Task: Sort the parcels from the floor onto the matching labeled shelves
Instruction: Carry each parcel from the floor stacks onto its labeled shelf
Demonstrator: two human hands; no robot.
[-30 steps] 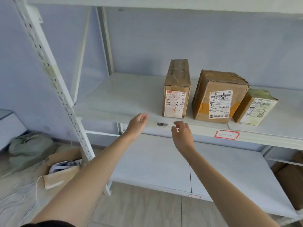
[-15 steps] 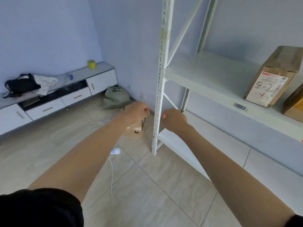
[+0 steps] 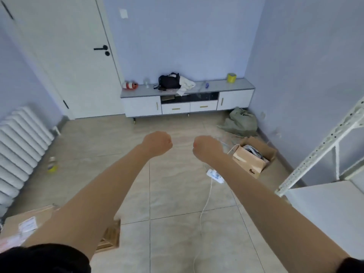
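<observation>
My left hand [image 3: 157,143] and my right hand [image 3: 206,147] are both curled into fists, held out over the tiled floor with nothing in them. Cardboard parcels [image 3: 21,225] with white labels lie on the floor at the bottom left, partly hidden by my left arm; a smaller brown one [image 3: 111,236] shows under that arm. The white metal shelf rack [image 3: 319,156] stands at the right edge, with a white shelf board [image 3: 323,211] low down. The parcels on the shelves are out of view.
An open cardboard box [image 3: 250,158] with contents sits on the floor near the rack. A white power strip [image 3: 214,175] and its cord trail across the tiles. A low white cabinet [image 3: 187,101], a green sack [image 3: 241,123], a radiator [image 3: 19,150] and a door [image 3: 65,56] line the walls.
The view has swung left, away from the shelf with the labelled boxes, to the room and floor. Both hands went from open near the shelf edge to fists.
</observation>
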